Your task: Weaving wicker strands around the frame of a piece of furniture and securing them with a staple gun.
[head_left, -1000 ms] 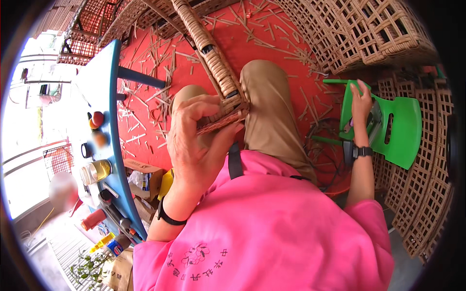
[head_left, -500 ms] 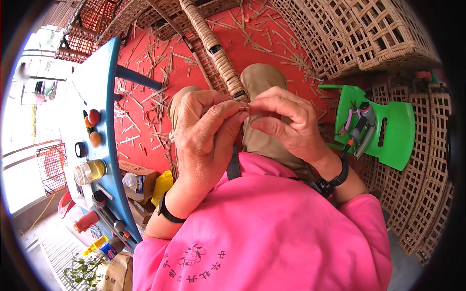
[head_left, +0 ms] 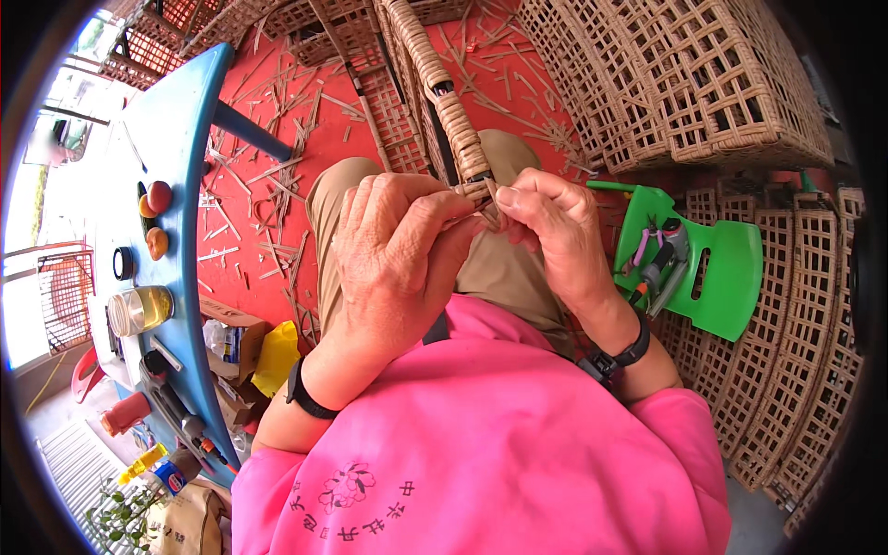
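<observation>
Between my knees stands a woven rattan frame (head_left: 453, 125), its top bar wound with tan strip and a dark core showing in gaps. At the bar's near end, my left hand (head_left: 393, 250) pinches the end of a rattan strip between thumb and forefinger. Close beside it, my right hand (head_left: 560, 227) has thumb and fingers closed on a rattan strip (head_left: 492, 203) that loops at the bar's end. My fingers partly hide where the strip passes around the frame.
At left a blue table (head_left: 190, 185) carries fruit, a glass jar (head_left: 139, 310) and tools. A green plastic chair (head_left: 731, 277) at right holds pliers and a hand tool. Stacked woven panels (head_left: 666, 83) stand beyond it. Strip offcuts litter the red floor (head_left: 347, 139).
My right hand has turned and lowered, with its thumb now on top of the strip. The wound bar's near end shows more clearly between my hands. The whole view has shifted slightly.
</observation>
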`<action>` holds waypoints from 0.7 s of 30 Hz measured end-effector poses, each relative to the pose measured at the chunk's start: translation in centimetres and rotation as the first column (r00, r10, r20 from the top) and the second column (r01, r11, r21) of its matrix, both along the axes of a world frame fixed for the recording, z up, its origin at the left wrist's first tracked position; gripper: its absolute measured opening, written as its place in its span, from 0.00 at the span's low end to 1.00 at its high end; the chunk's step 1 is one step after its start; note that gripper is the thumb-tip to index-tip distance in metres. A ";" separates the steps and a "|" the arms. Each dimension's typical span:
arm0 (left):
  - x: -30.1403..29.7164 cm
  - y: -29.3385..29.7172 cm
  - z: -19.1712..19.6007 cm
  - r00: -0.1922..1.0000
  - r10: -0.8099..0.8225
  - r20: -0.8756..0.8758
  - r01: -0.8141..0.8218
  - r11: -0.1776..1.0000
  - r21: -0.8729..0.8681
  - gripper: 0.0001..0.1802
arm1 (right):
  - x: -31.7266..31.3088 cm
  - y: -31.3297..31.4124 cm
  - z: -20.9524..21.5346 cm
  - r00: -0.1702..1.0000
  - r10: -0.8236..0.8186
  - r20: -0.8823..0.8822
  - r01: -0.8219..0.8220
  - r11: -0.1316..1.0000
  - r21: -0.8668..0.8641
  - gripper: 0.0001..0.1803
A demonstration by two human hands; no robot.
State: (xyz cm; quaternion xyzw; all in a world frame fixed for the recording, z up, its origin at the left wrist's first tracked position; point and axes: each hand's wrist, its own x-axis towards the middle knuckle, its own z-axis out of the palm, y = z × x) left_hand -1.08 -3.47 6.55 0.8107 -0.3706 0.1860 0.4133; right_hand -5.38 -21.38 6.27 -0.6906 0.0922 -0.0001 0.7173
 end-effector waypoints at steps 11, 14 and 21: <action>0.4 0.0 -0.5 1.000 0.021 0.011 -0.020 0.999 -0.039 0.13 | -0.4 -0.1 -0.9 0.994 -0.038 -0.103 0.052 0.989 0.138 0.14; 0.2 0.0 -0.1 0.998 0.057 -0.008 -0.057 0.998 0.021 0.15 | -1.2 0.1 -1.2 0.995 -0.050 -0.090 0.061 0.990 0.123 0.13; 0.1 -0.1 -0.3 0.996 0.078 -0.038 -0.076 0.996 0.044 0.15 | -1.4 -0.1 -1.8 1.000 -0.007 0.017 0.006 0.998 0.062 0.15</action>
